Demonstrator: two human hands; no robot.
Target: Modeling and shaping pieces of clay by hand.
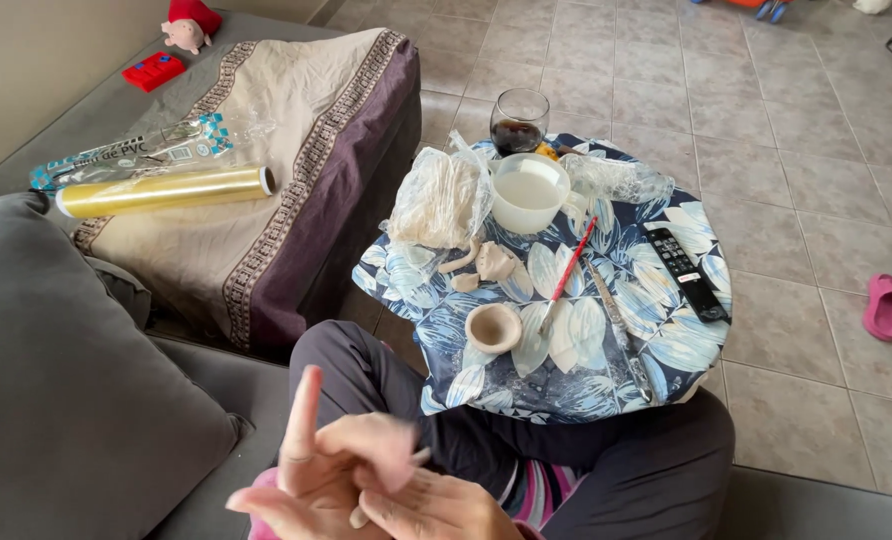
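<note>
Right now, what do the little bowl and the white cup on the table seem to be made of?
The little bowl looks like raw, unfired clay: matte beige, thick uneven rim, hand-shaped. The white cup seems to be translucent plastic, smooth and faintly glossy, though that is less certain. Similar beige clay lumps lie beside them on the leaf-print cloth.

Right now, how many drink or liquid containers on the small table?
2: a stemmed glass of dark liquid at the table's far edge, and a white cup just in front of it, beside the plastic bag.
</note>
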